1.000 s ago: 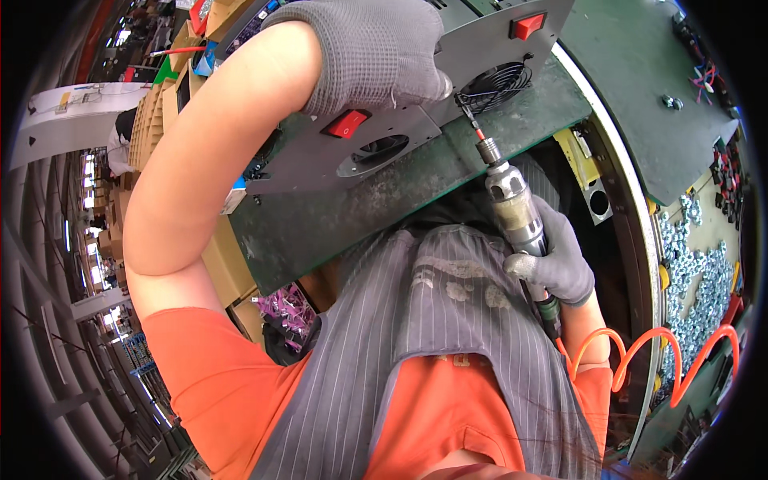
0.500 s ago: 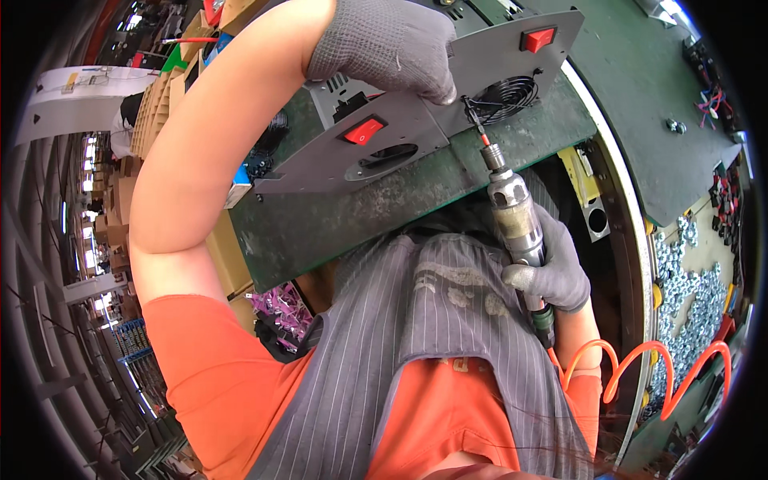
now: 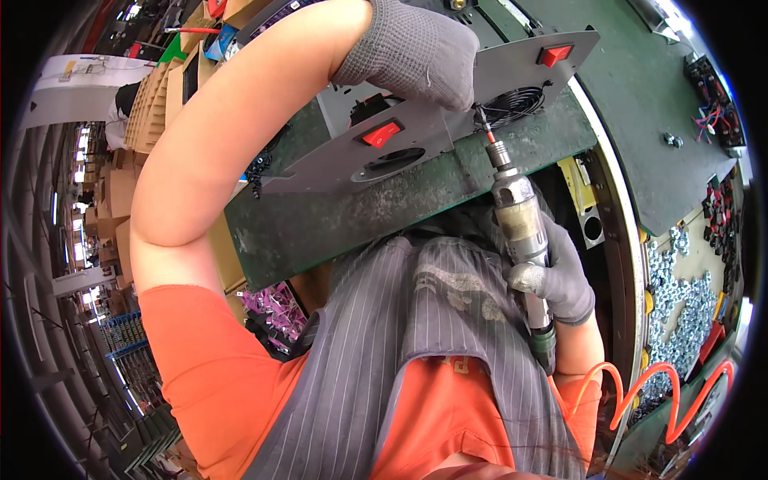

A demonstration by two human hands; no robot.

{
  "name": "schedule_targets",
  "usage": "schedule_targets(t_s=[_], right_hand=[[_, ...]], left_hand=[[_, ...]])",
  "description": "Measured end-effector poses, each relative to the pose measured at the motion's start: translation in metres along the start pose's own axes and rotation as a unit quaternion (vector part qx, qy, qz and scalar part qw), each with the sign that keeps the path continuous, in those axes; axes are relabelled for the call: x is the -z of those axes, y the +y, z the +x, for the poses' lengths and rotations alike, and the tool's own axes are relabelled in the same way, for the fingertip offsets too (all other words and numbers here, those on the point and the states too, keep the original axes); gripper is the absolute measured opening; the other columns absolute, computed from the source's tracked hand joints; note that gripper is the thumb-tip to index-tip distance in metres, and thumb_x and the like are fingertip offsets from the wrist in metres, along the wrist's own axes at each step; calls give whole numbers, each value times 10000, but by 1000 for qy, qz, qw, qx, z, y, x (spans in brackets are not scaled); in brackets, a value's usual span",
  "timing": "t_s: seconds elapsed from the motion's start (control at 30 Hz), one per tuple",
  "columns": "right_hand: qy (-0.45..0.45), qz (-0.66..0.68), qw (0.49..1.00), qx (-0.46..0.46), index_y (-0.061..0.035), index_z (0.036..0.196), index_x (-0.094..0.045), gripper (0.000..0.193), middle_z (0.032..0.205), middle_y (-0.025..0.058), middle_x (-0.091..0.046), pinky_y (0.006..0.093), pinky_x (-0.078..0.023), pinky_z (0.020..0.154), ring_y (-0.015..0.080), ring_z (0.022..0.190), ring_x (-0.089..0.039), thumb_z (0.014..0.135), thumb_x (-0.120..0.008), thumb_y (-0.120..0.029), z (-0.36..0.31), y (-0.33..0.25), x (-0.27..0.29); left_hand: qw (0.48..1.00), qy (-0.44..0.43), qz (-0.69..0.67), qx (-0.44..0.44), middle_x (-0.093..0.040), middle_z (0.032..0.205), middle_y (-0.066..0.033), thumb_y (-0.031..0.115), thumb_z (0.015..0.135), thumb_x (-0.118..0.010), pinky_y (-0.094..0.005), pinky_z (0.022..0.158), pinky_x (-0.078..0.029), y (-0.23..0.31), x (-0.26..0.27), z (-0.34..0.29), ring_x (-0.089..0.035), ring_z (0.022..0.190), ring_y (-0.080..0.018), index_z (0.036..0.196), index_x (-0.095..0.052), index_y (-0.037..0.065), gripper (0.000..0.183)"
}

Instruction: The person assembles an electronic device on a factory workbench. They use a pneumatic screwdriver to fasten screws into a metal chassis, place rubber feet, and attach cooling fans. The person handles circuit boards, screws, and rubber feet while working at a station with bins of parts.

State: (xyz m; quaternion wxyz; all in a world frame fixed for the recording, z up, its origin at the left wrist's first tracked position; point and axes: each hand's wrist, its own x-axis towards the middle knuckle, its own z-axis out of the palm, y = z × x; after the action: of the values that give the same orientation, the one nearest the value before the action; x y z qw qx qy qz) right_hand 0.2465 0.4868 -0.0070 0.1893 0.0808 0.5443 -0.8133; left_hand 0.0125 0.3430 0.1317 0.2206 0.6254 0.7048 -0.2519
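Observation:
A pneumatic screwdriver (image 3: 520,216) with a silver body lies in my gloved right hand (image 3: 552,276), fingers wrapped round it. Its bit points up and away, with the tip at the seam between two upright grey metal panels; whether it touches a screw is hidden. My left hand (image 3: 420,60), in a grey knit glove, is closed over the top edge of the left grey panel (image 3: 336,164) beside that seam. This panel carries a red rocker switch (image 3: 382,134) and a round cutout. The right panel (image 3: 512,62) has another red switch (image 3: 555,54) and a round black fan grille (image 3: 516,106).
The panels stand on a dark green worktop (image 3: 296,240). A coiled orange air hose (image 3: 672,376) hangs at the right, beside a bin of silver fasteners (image 3: 676,312). Purple small parts (image 3: 276,312) lie in a box below left. Cardboard boxes (image 3: 116,192) stand at far left.
The panels and my left hand have shifted a little right and down in the view. The screwdriver has moved slightly with them, its bit still at the seam.

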Motion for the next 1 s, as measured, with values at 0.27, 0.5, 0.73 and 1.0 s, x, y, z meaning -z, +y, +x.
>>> schedule_targets(t_s=[0.27,0.5,0.73,1.0], right_hand=[[55,-47,997,29,25,1238,-547,850,935,-19,-564,224,-423,716,82,808,-522,544,-847,-363,-15,12,2],[76,-60,995,-22,39,1248,-524,846,902,-15,-563,230,-421,693,79,774,-503,637,-868,-436,-26,60,19],[78,-106,991,-29,22,1306,-496,814,954,-15,-549,246,-429,754,99,825,-492,690,-847,-377,-21,80,29],[73,-76,994,-30,51,1234,-530,820,903,-15,-559,239,-417,713,96,788,-505,632,-810,-431,-21,57,2]], left_hand=[[884,416,-84,198,-703,849,-173,339,864,-555,-488,639,-531,51,2,-30,-689,724,-356,845,-716,33,346],[693,272,-667,39,-674,894,-118,260,921,-514,-335,543,-486,122,-104,-33,-629,712,-189,1105,-607,27,311],[219,206,-953,29,-641,876,-73,141,968,-525,-176,435,-386,130,-219,21,-514,603,-54,1224,-591,-12,306],[233,344,-906,80,-576,806,2,233,1005,-548,-176,486,-372,143,-219,23,-473,628,-46,1186,-642,20,295]])
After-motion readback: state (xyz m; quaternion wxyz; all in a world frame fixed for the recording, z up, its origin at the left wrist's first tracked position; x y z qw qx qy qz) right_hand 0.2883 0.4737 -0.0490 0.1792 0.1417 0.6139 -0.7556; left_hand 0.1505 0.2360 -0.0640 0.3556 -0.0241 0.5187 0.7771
